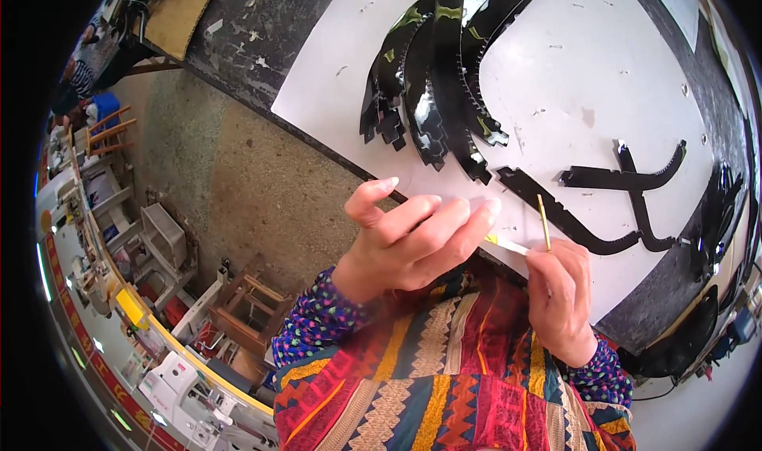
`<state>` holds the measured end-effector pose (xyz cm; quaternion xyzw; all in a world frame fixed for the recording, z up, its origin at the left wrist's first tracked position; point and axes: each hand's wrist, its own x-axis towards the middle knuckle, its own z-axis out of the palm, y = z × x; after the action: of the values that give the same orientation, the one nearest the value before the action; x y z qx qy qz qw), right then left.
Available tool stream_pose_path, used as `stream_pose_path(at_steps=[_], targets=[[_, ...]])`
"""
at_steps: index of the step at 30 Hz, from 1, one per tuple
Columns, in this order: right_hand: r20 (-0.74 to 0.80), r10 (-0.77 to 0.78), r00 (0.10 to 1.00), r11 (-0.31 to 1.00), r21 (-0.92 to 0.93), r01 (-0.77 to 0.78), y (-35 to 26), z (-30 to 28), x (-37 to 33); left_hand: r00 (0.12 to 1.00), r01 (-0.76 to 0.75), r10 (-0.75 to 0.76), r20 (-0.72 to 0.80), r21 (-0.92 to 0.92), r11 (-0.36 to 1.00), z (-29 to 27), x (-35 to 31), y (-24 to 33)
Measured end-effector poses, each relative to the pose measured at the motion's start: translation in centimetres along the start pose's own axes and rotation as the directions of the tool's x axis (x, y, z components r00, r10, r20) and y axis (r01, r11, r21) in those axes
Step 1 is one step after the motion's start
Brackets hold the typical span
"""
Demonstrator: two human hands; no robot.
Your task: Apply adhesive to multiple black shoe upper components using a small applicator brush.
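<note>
Right hand [560,296]: fingers pinch a thin yellow stick [544,219] and a white strip [512,247]; left hand [417,241]: fingers curl at the strip's yellow end, grip indiscernible; beyond, 3 curved black pieces [556,211] lie on a white sheet [587,62] over the dark counter [254,38]

Dark scuffed table [262,26]; white sheet [587,78] atop, bearing curved black strips [421,94].
</note>
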<state>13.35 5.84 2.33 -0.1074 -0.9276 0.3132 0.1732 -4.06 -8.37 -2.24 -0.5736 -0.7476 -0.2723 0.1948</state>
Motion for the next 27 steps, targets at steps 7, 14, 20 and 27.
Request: stream_pose_path(at_steps=[7,14,20,27], targets=[[-0.094,0.172,0.981,0.983,0.078,-0.165,1.5,-2.2,0.3,0.986,-0.033,0.053,0.157,-0.127,0.991,-0.2,1.7,-1.1],[-0.031,0.25,0.968,0.951,0.197,-0.239,2.0,-1.6,2.5,0.981,-0.028,0.054,0.188,-0.138,0.99,0.0,1.7,-1.2],[-0.025,0.244,0.969,0.958,0.163,-0.237,1.9,-1.5,2.7,0.986,-0.05,0.065,0.153,-0.1,0.994,0.2,1.5,-1.1],[-0.024,0.226,0.974,0.968,0.119,-0.221,2.1,-1.3,2.9,0.975,-0.038,0.059,0.213,-0.097,0.995,-0.1,1.5,-1.0]])
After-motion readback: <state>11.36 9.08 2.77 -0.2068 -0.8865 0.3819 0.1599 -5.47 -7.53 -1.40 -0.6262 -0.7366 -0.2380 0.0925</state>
